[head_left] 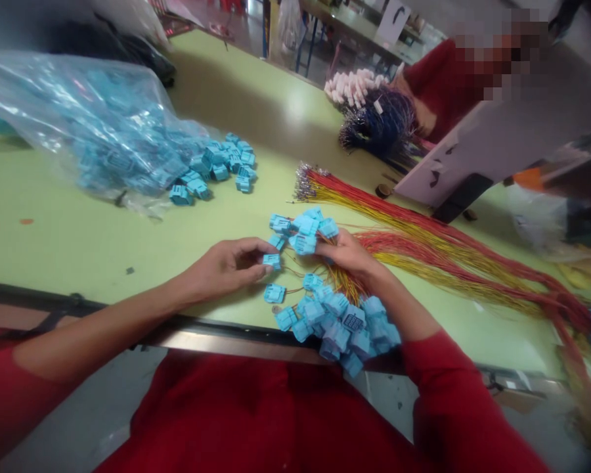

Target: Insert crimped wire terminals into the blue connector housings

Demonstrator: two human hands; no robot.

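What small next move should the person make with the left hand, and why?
Probably the left hand should move the light-blue plastic connector it pinches toward the right hand, because that hand already gathers a bunch of matching connectors on thin red-and-yellow wires.

the left hand [226, 269] pinches a blue plastic connector [272, 261] at its fingertips, while the right hand [347, 253] closes on a bunch of red-and-yellow wires [438, 263], with wired connectors fanning out around it and hanging over the edge of the green surface [79, 223]. further up lie a clear plastic bag of connectors [93, 125] and a loose heap of connectors [221, 169]. beyond, a co-worker's red sleeve [443, 85] sits behind a bundle of dark blue wires [379, 125].
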